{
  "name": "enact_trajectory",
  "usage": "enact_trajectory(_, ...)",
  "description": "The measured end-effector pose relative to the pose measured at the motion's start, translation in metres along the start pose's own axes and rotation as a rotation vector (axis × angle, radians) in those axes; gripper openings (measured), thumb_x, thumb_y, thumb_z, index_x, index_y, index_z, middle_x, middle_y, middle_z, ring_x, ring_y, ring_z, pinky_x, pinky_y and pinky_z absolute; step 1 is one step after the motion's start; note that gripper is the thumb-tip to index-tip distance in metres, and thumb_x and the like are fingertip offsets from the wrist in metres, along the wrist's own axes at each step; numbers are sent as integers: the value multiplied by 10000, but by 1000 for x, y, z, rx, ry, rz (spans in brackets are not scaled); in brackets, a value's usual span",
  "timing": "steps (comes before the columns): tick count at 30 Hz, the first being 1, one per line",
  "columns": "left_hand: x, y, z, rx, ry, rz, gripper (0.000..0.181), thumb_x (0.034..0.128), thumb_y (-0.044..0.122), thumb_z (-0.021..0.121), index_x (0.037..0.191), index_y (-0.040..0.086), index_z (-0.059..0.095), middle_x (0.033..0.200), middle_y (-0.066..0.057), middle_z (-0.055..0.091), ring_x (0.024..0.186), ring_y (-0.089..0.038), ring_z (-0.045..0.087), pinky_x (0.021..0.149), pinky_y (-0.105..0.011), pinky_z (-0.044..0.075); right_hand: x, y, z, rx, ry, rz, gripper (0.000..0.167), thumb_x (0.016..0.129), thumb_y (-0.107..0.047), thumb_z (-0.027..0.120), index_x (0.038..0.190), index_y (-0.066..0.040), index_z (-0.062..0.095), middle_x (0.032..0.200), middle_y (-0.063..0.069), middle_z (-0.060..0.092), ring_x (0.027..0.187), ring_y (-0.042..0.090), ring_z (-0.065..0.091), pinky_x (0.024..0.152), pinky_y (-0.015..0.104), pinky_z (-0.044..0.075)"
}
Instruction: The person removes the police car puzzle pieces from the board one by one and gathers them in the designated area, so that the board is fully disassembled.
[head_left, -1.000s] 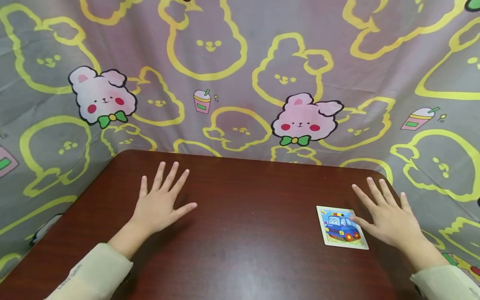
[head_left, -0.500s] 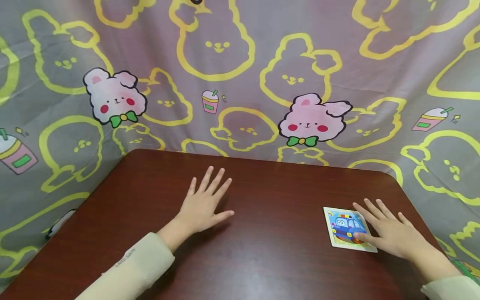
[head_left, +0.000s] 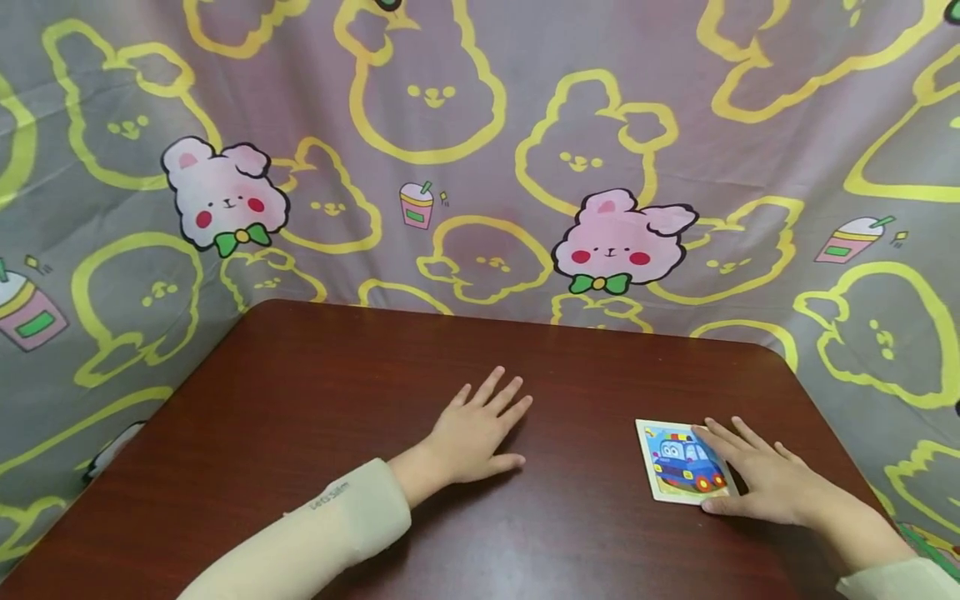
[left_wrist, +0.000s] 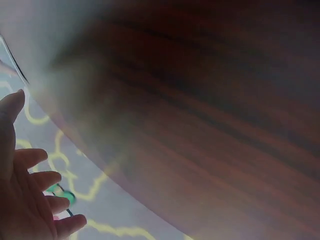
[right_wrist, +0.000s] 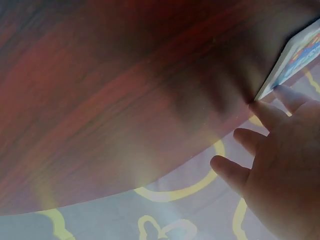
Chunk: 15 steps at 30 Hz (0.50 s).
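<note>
Left hand has moved rightward, spread, empty; right hand, grip unclear, partly hides the picture tile.

The head view looks forward and down from the table's near side, set back far enough to take in most of the table and the curtain behind it. The left wrist view sits close over the table, its picture inverted, curtain low, with the left fingers at its lower left. The right wrist view, equally near and inverted, has the right fingers at its right edge and part of the picture board above them. The head and right wrist views share that board.
</note>
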<state>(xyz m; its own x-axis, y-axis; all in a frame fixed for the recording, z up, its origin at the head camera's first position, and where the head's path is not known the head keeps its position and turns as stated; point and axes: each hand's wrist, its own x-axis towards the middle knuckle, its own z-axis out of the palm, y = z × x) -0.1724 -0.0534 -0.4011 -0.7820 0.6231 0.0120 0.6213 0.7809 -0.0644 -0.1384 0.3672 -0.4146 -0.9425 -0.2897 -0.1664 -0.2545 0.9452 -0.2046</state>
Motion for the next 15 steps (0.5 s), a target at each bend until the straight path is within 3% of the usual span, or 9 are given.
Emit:
enact_trajectory(6, 12, 29, -3, 33, -43, 67, 812, 924, 693, 484, 1585, 276, 263, 1662, 1, 236, 1559, -273, 122, 1143, -514, 362, 0, -9, 0, -3, 0, 1, 1086, 674, -751, 715, 1554, -252, 321, 1615, 130, 314, 1478, 478, 196, 971, 814, 211)
enact_trajectory(15, 36, 65, -3, 73, -78, 99, 845, 907, 749, 433, 1592, 304, 220, 1658, 34, 243, 1556, -254, 146, 1130, -465, 389, 3, -29, 3, -49, 44, -38, 1073, 663, -755, 719, 1531, -222, 379, 1591, 120, 366, 1448, 487, 257, 995, 783, 255)
